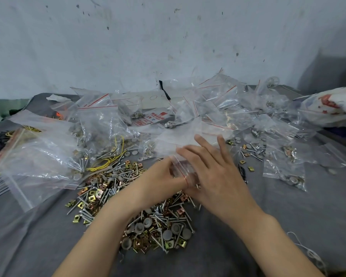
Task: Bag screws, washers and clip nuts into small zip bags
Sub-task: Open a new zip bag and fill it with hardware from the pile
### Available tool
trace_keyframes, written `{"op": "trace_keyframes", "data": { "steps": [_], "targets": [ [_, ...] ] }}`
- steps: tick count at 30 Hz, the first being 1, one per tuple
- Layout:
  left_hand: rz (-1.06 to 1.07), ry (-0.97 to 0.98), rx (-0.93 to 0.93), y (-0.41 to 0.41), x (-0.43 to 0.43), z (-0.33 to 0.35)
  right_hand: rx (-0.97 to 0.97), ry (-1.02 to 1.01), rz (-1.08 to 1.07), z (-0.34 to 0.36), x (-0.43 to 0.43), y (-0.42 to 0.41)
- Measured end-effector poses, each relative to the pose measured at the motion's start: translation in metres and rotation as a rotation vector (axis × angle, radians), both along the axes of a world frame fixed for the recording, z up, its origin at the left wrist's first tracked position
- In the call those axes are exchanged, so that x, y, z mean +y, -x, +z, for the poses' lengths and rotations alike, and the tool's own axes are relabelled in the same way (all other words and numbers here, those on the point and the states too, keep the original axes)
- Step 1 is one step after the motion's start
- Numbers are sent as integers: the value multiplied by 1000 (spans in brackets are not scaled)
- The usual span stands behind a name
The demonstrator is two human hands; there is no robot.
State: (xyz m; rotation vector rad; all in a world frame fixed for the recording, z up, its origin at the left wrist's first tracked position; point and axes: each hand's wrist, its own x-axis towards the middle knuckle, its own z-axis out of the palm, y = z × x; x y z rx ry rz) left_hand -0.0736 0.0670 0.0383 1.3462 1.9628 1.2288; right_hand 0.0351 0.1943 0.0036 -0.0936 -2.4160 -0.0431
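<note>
One zip bag (181, 167), left hand (158, 176) pinching, right hand (214, 173) across, seal near-far

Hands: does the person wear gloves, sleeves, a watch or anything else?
No gloves: the left hand and right hand are bare. No sleeves show up to the picture's edge, and there is no watch or bracelet at either wrist.
</note>
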Motion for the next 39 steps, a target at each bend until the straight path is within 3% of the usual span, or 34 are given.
{"op": "trace_keyframes", "data": {
  "steps": [6,15,31,39],
  "targets": [
    [54,19,72,-1,1,-7,-63,45,24,-2,-1,-3],
    [235,-39,25,-4,11,-6,-26,49,-40,-7,3,-4],
    [-19,6,-117,-15,8,3,67,-27,-33,-15,13,-8],
    [-2,84,-152,-13,9,-1,86,-40,-1,-16,18,-12]
  ]
}}
